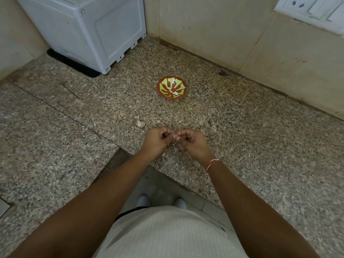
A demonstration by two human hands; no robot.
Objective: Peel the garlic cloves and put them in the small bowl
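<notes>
My left hand point(157, 139) and my right hand point(191, 141) meet above the front of the granite counter, fingertips together. Between them they pinch a small garlic clove point(176, 137), mostly hidden by the fingers. A small red bowl point(172, 87) with a yellow-green pattern stands further back on the counter, well apart from my hands. Small pale pieces lie inside it near its right side. One loose garlic piece point(141, 124) lies on the counter just left of my left hand.
A white plastic appliance point(89, 30) on a black mat stands at the back left corner. Tiled walls close the counter point(242, 127) at the back and right, with a switch panel point(312, 10) top right. The counter's inner corner edge runs below my wrists.
</notes>
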